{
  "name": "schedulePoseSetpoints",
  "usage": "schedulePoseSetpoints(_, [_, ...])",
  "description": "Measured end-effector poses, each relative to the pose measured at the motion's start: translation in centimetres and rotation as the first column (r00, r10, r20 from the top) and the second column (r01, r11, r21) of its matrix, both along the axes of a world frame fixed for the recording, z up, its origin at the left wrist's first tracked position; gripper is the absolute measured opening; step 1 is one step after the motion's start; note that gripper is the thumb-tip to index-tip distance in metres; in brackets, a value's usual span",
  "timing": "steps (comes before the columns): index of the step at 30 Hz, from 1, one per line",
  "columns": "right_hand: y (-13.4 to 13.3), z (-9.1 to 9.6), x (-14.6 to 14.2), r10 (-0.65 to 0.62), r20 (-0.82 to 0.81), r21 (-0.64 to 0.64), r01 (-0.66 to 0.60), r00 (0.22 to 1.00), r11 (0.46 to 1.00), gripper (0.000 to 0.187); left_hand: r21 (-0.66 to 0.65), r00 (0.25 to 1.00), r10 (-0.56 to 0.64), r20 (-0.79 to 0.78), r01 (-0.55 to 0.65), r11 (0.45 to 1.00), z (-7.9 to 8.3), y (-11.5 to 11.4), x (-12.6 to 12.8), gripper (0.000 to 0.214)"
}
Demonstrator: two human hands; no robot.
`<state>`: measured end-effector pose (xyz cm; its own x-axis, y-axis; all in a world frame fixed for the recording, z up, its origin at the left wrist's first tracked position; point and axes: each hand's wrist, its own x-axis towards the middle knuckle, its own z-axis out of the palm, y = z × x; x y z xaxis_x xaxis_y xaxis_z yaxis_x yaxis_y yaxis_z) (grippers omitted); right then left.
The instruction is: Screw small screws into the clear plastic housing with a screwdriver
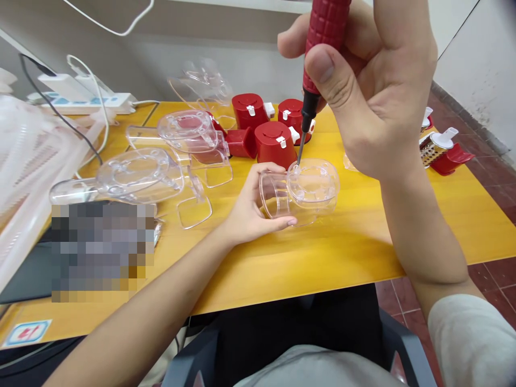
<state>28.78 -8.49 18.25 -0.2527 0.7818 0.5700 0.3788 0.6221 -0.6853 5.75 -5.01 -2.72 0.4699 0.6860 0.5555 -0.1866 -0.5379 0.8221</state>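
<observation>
The left hand (250, 207) comes in over the near edge of the desk and curls narrowly around a clear plastic container (302, 191), its fingers wrapped under the cylindrical end. The right hand (363, 91) is closed around the red ribbed handle of a precision screwdriver (326, 27), with the thumb pressed along the grip. The screwdriver's thin metal shaft angles down, and its tip touches the container's clear top near the left hand.

Toward the person from the container, a wide strip of bare yellow desk (322, 269) runs to the near edge, and the right forearm crosses that edge. Beyond the edge are a dark chair armrest (403, 349) and, to the right, red floor tiles (500, 274). To the container's right, open desk extends to the far corner, where a metal grater (431, 153) and a red piece (451, 161) sit close to the desk's right edge.

To the left, two more clear plastic containers (137, 177) and (189, 131) lie close together, with little room between them. A blurred patch (100, 250) hides whatever lies nearest them. Just beyond the held container stand red caps with white tabs (276, 144), crowded together. Farther left, a white power strip (80, 102) lies past the desk's far edge, beside a white plastic basket (28, 177).
</observation>
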Motion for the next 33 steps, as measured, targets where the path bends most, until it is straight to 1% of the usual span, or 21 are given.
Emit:
schedulePoseSetpoints(2, [-0.6,-0.5,0.3,0.017,-0.042,0.054,-0.015,0.999,0.998,0.073,-0.021,1.000,0.002,0.017,-0.002,1.000,0.0,-0.1,0.1,0.111])
schedulePoseSetpoints(5, [-0.8,-1.4,0.5,0.132,-0.130,0.171,-0.109,0.983,0.979,0.046,-0.023,1.000,-0.006,0.012,0.006,1.000,0.1,-0.1,0.1,0.108])
schedulePoseSetpoints(7, [-0.4,-2.0,0.3,0.196,-0.190,0.245,-0.146,0.962,0.958,0.035,-0.019,1.000,-0.004,0.001,0.004,1.000,0.2,-0.2,0.1,0.105])
schedulePoseSetpoints(8, [-0.2,-2.2,0.2,0.203,-0.223,0.278,-0.137,0.954,0.951,0.034,-0.019,1.000,0.000,-0.003,0.000,1.000,0.2,-0.2,0.1,0.105])
schedulePoseSetpoints(10, [0.2,-2.4,0.1,0.166,-0.249,0.307,-0.085,0.954,0.948,0.035,-0.019,1.000,0.014,-0.007,-0.014,1.000,0.3,-0.3,0.1,0.105])
schedulePoseSetpoints(11, [0.2,-2.4,0.1,0.139,-0.232,0.306,-0.064,0.963,0.950,0.037,-0.019,1.000,0.020,-0.008,-0.020,1.000,0.3,-0.3,0.1,0.106])
schedulePoseSetpoints(12, [0.2,-2.3,0.2,0.117,-0.178,0.276,-0.065,0.977,0.959,0.038,-0.016,1.000,0.022,-0.007,-0.022,1.000,0.2,-0.3,0.1,0.108])
schedulePoseSetpoints(14, [-0.1,-2.0,0.5,0.135,-0.111,0.245,-0.104,0.985,0.964,0.039,-0.001,1.000,0.010,0.000,-0.010,1.000,0.1,-0.3,0.1,0.109])
schedulePoseSetpoints(15, [-0.4,-1.8,0.6,0.154,-0.106,0.232,-0.127,0.982,0.964,0.038,0.009,1.000,-0.004,0.005,0.004,1.000,0.0,-0.3,0.1,0.109])
schedulePoseSetpoints(17, [-0.7,-1.6,0.8,0.186,-0.159,0.232,-0.146,0.970,0.962,0.034,0.031,0.999,-0.031,0.011,0.030,0.999,-0.2,-0.2,0.1,0.108])
schedulePoseSetpoints(19, [-1.0,-1.6,0.8,0.165,-0.156,0.230,-0.127,0.974,0.965,0.033,0.054,0.999,-0.052,0.008,0.052,0.997,-0.3,-0.1,0.1,0.107])
schedulePoseSetpoints(21, [-1.0,-1.6,0.9,0.133,-0.100,0.270,-0.102,0.986,0.957,0.040,0.069,0.998,-0.061,0.008,0.060,0.996,-0.3,-0.1,0.1,0.107])
schedulePoseSetpoints(23, [-0.8,-1.7,1.0,0.105,-0.037,0.281,-0.091,0.994,0.956,0.051,0.061,0.998,-0.055,0.010,0.054,0.997,-0.2,-0.1,0.1,0.108])
schedulePoseSetpoints(26, [-0.3,-1.9,1.2,0.149,-0.093,0.274,-0.118,0.984,0.954,0.059,0.051,0.999,-0.047,0.006,0.047,0.998,0.0,-0.2,0.1,0.107])
schedulePoseSetpoints(28, [0.0,-2.0,1.2,0.146,-0.116,0.252,-0.113,0.982,0.961,0.060,0.069,0.998,-0.061,0.010,0.060,0.996,0.2,-0.3,0.1,0.105])
schedulePoseSetpoints(30, [0.1,-2.2,0.9,0.133,-0.106,0.204,-0.110,0.985,0.973,0.057,0.077,0.998,-0.062,0.011,0.061,0.995,0.2,-0.4,0.2,0.105])
schedulePoseSetpoints(31, [0.2,-2.3,0.8,0.133,-0.131,0.191,-0.107,0.982,0.976,0.054,0.075,0.998,-0.058,0.003,0.057,0.996,0.3,-0.5,0.2,0.104])
schedulePoseSetpoints(33, [0.3,-2.4,0.6,0.188,-0.205,0.247,-0.135,0.961,0.959,0.047,0.064,0.999,-0.042,-0.017,0.043,0.997,0.2,-0.6,0.2,0.102])
